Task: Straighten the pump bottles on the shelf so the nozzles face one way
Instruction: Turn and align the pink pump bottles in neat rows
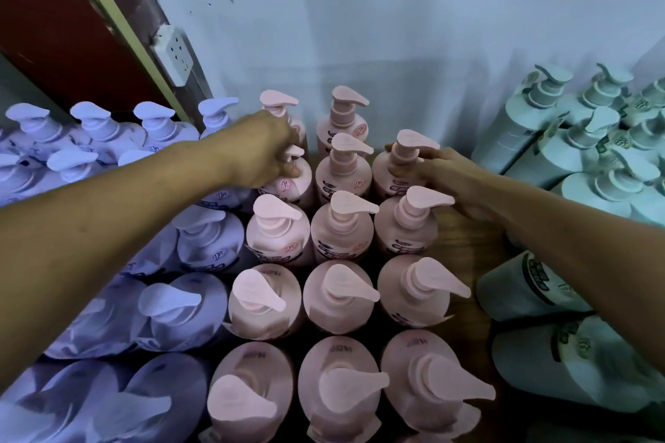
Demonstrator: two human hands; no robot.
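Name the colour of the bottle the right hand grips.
The bottle is pink, pump included; head view.

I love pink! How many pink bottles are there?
14 pink bottles: two in the back row, then four rows of three coming forward. The left hand covers one partly; more may hide past the bottom edge.

We saw the pink pump bottles [342, 227] in smooth matt plastic, their pump heads just as dull. The lavender bottles [208, 241] looked the same plastic, with a soft sheen on their rounded shoulders. The pale green bottles [604, 187] were matt plastic too. The bare shelf [464, 248] beside the pink ones showed brown wood grain. Behind, we had a flat matt painted wall [396, 11] and a smooth white plastic socket [175, 54].
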